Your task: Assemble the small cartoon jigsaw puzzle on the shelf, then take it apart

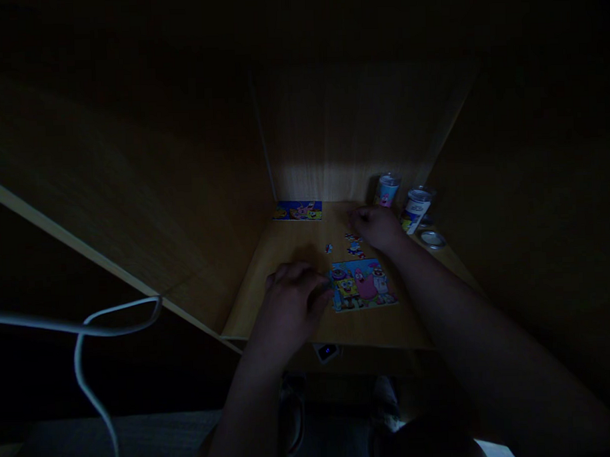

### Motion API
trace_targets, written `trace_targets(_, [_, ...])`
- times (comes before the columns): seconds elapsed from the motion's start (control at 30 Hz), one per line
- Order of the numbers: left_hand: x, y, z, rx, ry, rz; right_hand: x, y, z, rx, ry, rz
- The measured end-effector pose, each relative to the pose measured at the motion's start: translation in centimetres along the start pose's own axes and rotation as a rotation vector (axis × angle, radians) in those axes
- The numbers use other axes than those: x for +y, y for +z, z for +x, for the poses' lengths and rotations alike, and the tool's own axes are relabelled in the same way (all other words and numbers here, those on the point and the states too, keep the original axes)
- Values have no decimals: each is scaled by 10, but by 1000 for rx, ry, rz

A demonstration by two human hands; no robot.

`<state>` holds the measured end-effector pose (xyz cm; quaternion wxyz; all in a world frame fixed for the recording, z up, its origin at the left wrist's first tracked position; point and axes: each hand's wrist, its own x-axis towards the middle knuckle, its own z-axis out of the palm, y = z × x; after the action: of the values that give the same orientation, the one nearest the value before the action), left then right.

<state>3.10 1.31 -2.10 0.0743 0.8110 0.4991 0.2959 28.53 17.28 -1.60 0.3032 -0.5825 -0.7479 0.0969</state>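
This is a small, dark spot with walls made of wood. A tall wood board [326, 141] stands at the back, and more boards stand on the left [134, 194] and the right [528, 181]. A bright patch of light [308, 182] falls low on the back board, and the rest is dim. The wood table [253, 323] sits between the boards. A white cord [84, 349] hangs in a loop on the left. Down low, there is something gray and soft-looking [117, 442], but it is too dark to tell what it is.
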Motion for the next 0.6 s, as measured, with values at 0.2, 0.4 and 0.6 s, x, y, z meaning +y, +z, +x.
trace_targets(0.2, [2,-1,1,-31,-6,39,-4,-6,-1,49,103,-160])
trace_targets(0.4, [3,-1,4,-44,11,25,-5,-11,-1,-48,127,-300])
trace_targets(0.6, [1,-1,4,-80,86,20,-5,-12,0,-84,163,-357])
